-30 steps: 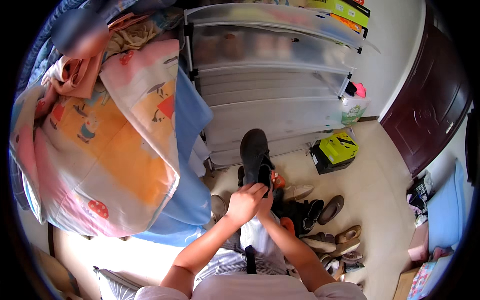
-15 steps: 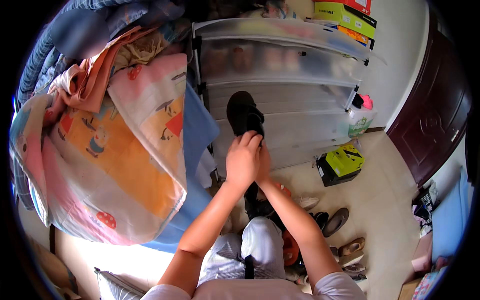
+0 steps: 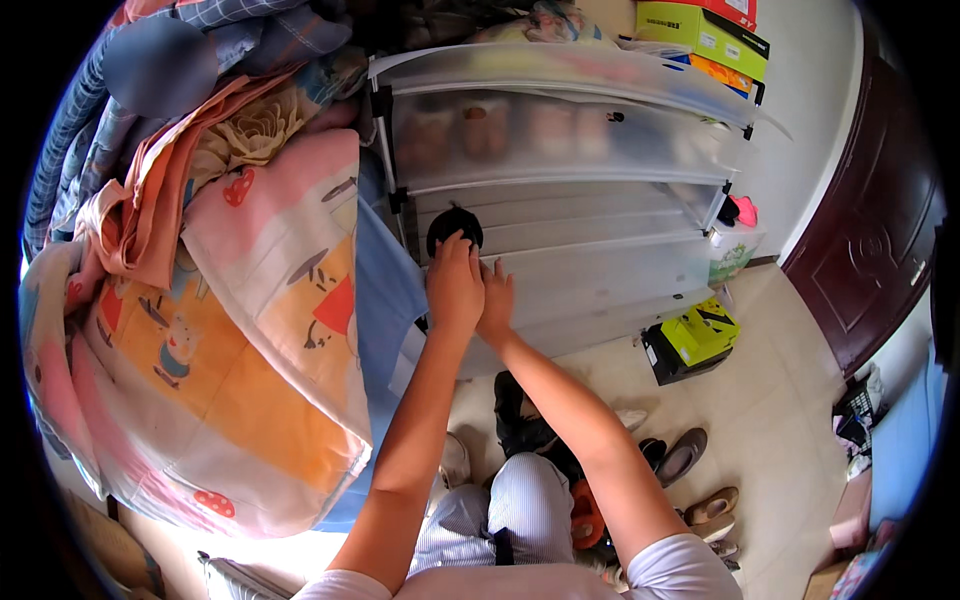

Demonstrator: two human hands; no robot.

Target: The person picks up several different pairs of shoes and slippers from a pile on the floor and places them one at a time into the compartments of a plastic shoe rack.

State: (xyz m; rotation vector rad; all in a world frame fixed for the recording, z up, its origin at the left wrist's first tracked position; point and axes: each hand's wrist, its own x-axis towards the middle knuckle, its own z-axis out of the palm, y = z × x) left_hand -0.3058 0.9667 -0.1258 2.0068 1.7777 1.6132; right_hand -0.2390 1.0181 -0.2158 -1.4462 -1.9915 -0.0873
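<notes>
A black shoe (image 3: 452, 222) is at the left end of the uncovered tier of the shoe rack (image 3: 560, 188). My left hand (image 3: 457, 285) has its fingers on the near end of the shoe and covers part of it. Right beside it, my right hand (image 3: 496, 298) has its fingers stretched toward the rack, with nothing seen in them. The upper tiers are behind translucent covers, through which shoes show faintly.
Behind my knees and to the right, several shoes lie on the floor, among them a black boot (image 3: 515, 415) and a dark slipper (image 3: 683, 457). A green and black shoebox (image 3: 700, 335) stands right of the rack. Bedding (image 3: 270, 390) bulges at the left. A brown door (image 3: 865, 230) is far right.
Both hands have moved forward and slightly left with the shoe, bringing it to the rack's tier. My right hand has come away from the shoe, and its fingers have straightened.
</notes>
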